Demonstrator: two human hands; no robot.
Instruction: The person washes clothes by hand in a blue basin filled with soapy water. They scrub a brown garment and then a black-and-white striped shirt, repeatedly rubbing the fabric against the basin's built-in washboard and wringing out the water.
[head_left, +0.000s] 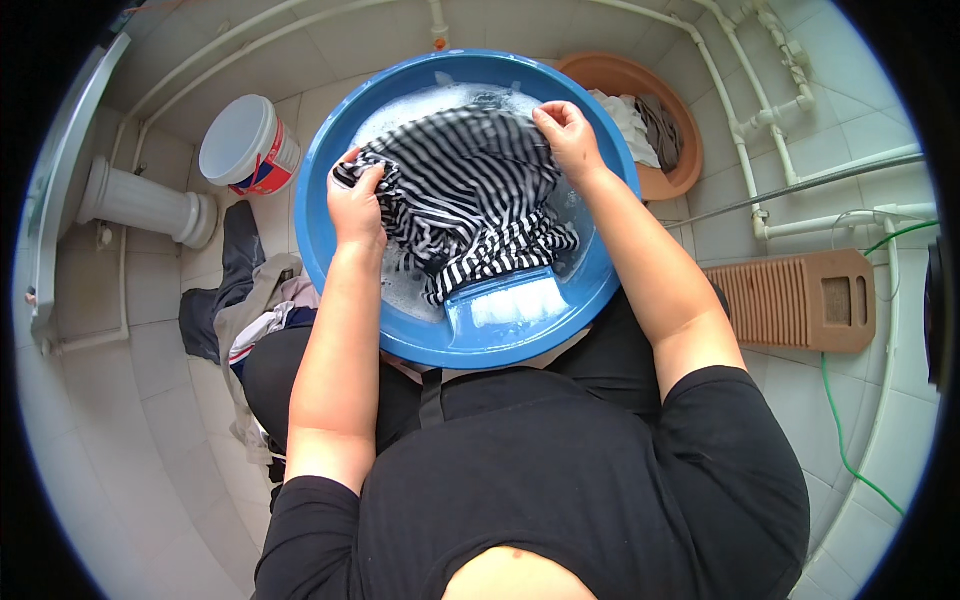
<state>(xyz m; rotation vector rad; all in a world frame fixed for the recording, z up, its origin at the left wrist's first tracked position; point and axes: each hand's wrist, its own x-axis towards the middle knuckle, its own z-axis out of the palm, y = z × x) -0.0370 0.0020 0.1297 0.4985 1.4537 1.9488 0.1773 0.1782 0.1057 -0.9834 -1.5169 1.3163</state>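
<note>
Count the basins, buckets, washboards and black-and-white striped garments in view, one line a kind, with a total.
Basins: 2 (blue one, brown one)
Bucket: 1
Washboard: 1
Striped garment: 1, held by left hand and right hand
Total: 5

Observed: tiled floor (210,412)

From where I stand, the tiles carry a white bucket (250,150) and heaped clothes (240,290) at left, an orange-brown tub (692,135) at far right. Underside of blue basin (425,342) hidden; washboard (765,300), right, flat or propped: unclear.
</note>
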